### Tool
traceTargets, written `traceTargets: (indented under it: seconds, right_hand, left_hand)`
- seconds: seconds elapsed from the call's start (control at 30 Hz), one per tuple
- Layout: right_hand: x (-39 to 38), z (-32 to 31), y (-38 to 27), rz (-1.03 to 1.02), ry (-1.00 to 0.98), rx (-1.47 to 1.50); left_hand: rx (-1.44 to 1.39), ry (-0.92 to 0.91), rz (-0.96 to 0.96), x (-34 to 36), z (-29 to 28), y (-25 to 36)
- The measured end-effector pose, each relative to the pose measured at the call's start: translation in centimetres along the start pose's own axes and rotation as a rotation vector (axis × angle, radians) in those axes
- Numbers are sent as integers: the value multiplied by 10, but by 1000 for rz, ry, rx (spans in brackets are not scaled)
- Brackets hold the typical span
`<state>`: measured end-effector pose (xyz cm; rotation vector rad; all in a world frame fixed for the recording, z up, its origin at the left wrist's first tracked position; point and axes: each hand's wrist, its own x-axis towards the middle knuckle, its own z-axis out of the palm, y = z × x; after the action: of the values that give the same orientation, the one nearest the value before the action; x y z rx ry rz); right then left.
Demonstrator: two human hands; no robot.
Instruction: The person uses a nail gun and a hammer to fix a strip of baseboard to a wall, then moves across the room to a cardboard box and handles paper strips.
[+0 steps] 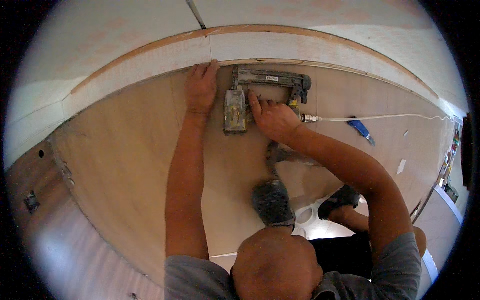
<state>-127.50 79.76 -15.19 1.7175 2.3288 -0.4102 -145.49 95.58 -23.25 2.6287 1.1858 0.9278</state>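
My right hand (276, 120) is wrapped round the grip of a dusty dark air nail gun (272, 77), its index finger stretched toward the left part of the tool. The nail gun lies along a long white board (280, 46) with a brown upper edge; its upper left end is close to the board's lower edge. Left of the tool, my left hand (201, 87) rests with fingers stretched out, their tips at that lower edge. From a metal coupling by my right wrist, a thin pale air hose (370, 118) runs off to the right.
A blue utility knife (359, 129) lies just below the hose on the brown panel (135, 150). A white scrap (401, 166) lies further right. Dark clogs (273, 201) are on my feet near the bottom middle. Tools and clutter (452, 155) line the right edge.
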Motion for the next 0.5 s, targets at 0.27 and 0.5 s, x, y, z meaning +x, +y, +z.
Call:
traceTargets:
  seconds: [0.27, 0.5]
  right_hand:
    - [2, 16, 1, -4, 52, -35]
    - [4, 11, -2, 5, 42, -51]
  left_hand:
    - [-29, 10, -7, 1, -4, 3]
    - [-39, -23, 0, 1, -8, 2]
